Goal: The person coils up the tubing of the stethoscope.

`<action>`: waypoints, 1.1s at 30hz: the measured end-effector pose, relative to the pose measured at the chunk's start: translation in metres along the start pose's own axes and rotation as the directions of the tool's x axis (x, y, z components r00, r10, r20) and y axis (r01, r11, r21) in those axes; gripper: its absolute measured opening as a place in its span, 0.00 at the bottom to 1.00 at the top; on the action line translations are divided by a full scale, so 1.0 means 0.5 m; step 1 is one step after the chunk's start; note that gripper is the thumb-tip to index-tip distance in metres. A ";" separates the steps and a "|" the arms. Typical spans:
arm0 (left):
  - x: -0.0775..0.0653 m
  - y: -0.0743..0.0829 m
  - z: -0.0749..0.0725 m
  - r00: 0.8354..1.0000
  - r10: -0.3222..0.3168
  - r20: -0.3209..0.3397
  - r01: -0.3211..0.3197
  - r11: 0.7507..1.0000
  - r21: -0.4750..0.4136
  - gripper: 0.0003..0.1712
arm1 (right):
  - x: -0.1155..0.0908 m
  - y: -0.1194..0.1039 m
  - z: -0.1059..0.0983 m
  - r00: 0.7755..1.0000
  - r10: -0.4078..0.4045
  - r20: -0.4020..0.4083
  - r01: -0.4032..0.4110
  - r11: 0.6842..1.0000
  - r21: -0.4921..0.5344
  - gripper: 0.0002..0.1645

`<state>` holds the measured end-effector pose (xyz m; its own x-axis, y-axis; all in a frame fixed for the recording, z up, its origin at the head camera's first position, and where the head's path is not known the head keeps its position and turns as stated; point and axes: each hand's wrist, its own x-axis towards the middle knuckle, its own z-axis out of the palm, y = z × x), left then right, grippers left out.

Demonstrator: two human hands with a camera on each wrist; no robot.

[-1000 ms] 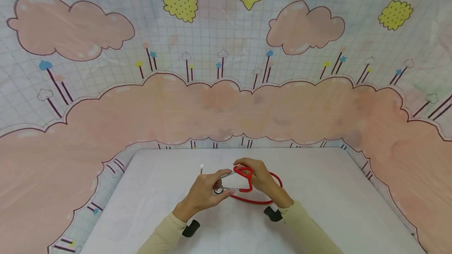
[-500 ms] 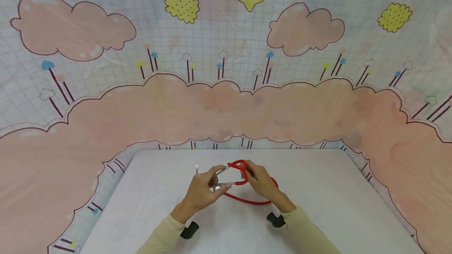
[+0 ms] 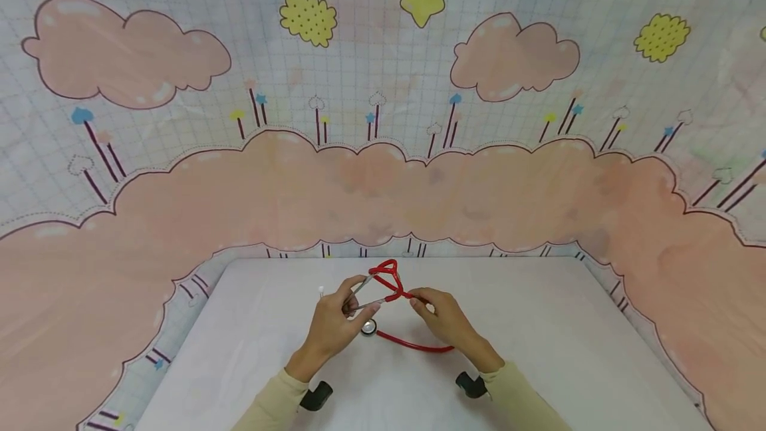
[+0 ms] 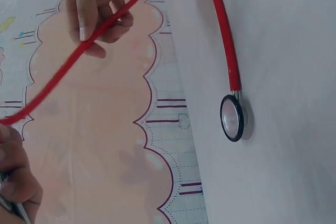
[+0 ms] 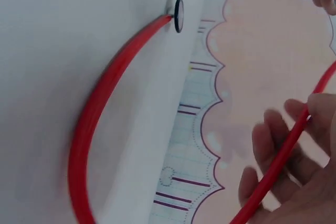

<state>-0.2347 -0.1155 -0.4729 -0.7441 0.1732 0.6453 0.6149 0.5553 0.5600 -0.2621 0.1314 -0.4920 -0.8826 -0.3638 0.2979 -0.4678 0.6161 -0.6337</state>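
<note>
A stethoscope with red tubing (image 3: pixel 415 347) is held up between both hands above the white table. My left hand (image 3: pixel 334 319) grips its metal ear tubes (image 3: pixel 366 305), and a white eartip (image 3: pixel 321 290) sticks out behind that hand. My right hand (image 3: pixel 447 316) pinches the tubing just past the red fork (image 3: pixel 393 283). In the right wrist view, the red tube (image 5: pixel 283 156) runs across the palm between thumb and fingers. The round chest piece (image 4: pixel 232 118) has a dark rim and lies on the table, with the tubing curving back from it.
The white table (image 3: pixel 568 338) extends around the hands. A cloth printed with clouds and stars (image 3: pixel 383 191) stands behind and along its sides. Black wrist devices (image 3: pixel 316 396) sit by both sleeves, low over the table.
The ear tubes and red fork have moved left and tilted upward. My right hand has shifted from the fork's side onto the tube just beyond it. The chest piece shows more fully beside my left hand.
</note>
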 end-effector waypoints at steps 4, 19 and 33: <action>0.004 -0.008 -0.003 0.999 -0.039 -0.001 0.039 0.999 0.011 0.30 | -0.003 0.012 -0.002 0.999 0.018 -0.050 -0.020 0.999 -0.035 0.13; -0.003 -0.017 0.005 0.995 -0.100 0.023 0.097 0.991 0.090 0.28 | -0.047 0.009 0.001 0.999 0.002 0.049 0.000 0.999 -0.041 0.13; -0.006 -0.030 0.010 0.988 -0.152 -0.014 0.152 0.974 0.169 0.28 | -0.082 -0.031 -0.010 0.995 -0.063 0.079 0.065 0.997 -0.034 0.12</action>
<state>-0.2433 -0.1201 -0.4860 -0.8248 0.0752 0.5604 0.4416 0.7047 0.5553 -0.2187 0.1401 -0.4908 -0.8451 -0.4559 0.2794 -0.5259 0.6144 -0.5882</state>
